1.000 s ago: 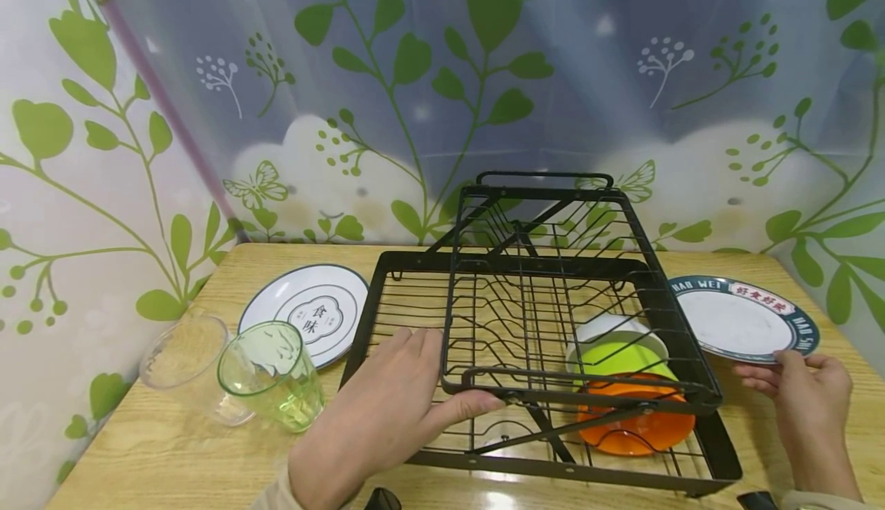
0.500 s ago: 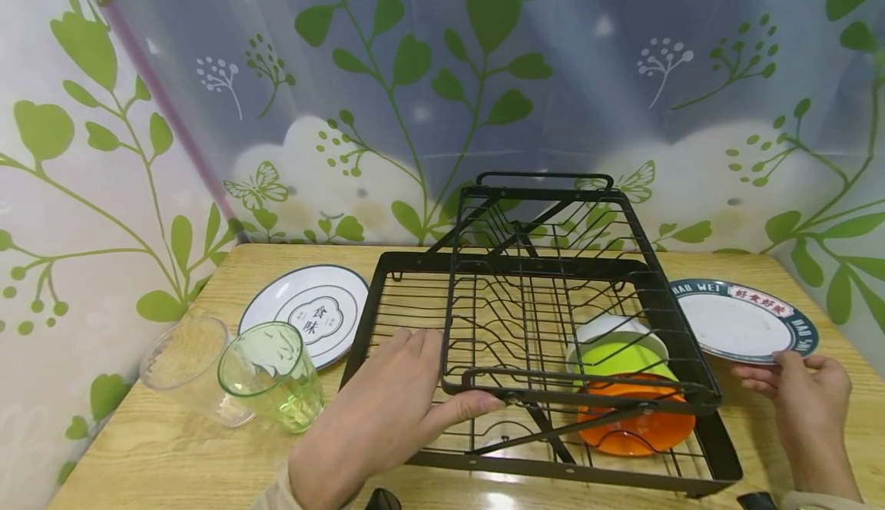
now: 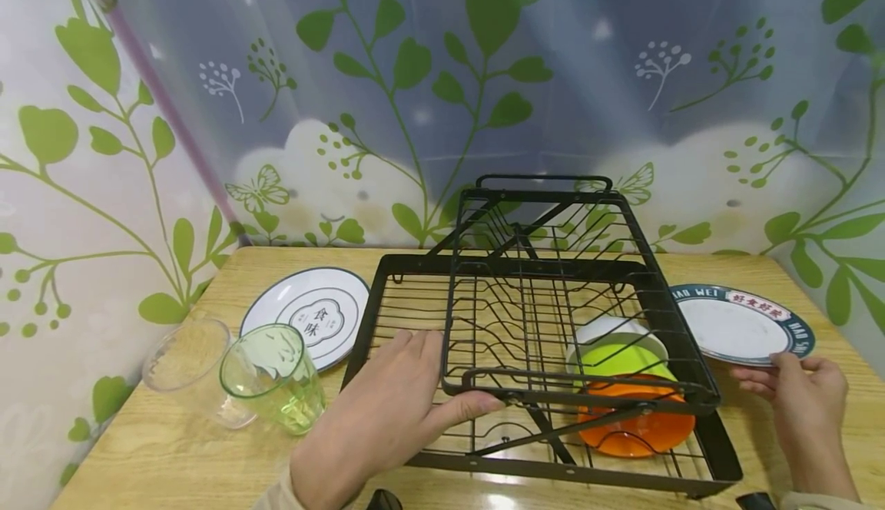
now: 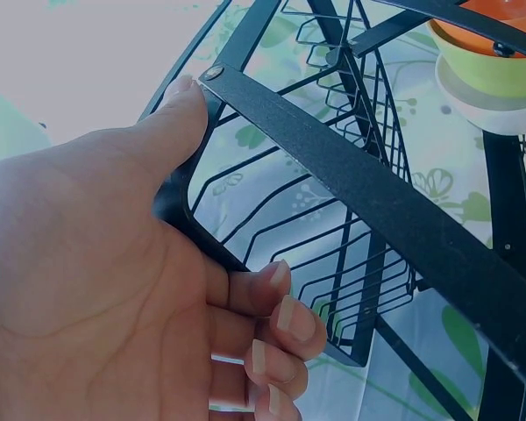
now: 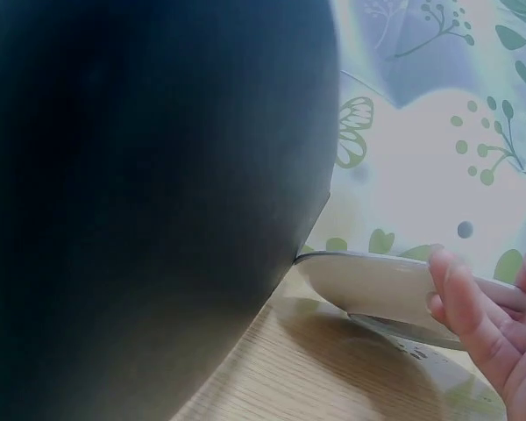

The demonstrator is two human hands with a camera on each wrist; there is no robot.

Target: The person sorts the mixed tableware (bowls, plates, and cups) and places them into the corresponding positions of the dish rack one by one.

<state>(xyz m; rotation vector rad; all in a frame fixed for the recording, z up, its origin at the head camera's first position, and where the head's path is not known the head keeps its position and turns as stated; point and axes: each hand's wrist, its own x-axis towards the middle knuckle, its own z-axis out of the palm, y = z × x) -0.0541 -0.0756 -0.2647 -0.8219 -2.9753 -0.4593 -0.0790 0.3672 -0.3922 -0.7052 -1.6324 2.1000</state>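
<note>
My left hand (image 3: 387, 410) grips the front left corner of the upper tier of a black folding wire dish rack (image 3: 525, 470), the thumb along its front bar. In the left wrist view the fingers (image 4: 298, 320) curl under the tier's frame (image 4: 169, 200). At the right, my right hand (image 3: 809, 410) pinches the near rim of a white plate (image 3: 736, 333) with a teal lettered border. The right wrist view shows that plate (image 5: 368, 281) from the side, with a grey edge beneath it and its shadow on the table.
An orange bowl (image 3: 664, 433), a lime green bowl (image 3: 615, 358) and a white bowl (image 3: 601, 328) sit in the rack's lower right. Left of the rack lie a white plate (image 3: 283, 299), a green glass (image 3: 293, 402) and a clear glass (image 3: 183, 372). A patterned curtain (image 3: 422, 110) stands behind.
The right hand and the teal-bordered plate have shifted slightly toward me. My left hand keeps its grip on the dish rack.
</note>
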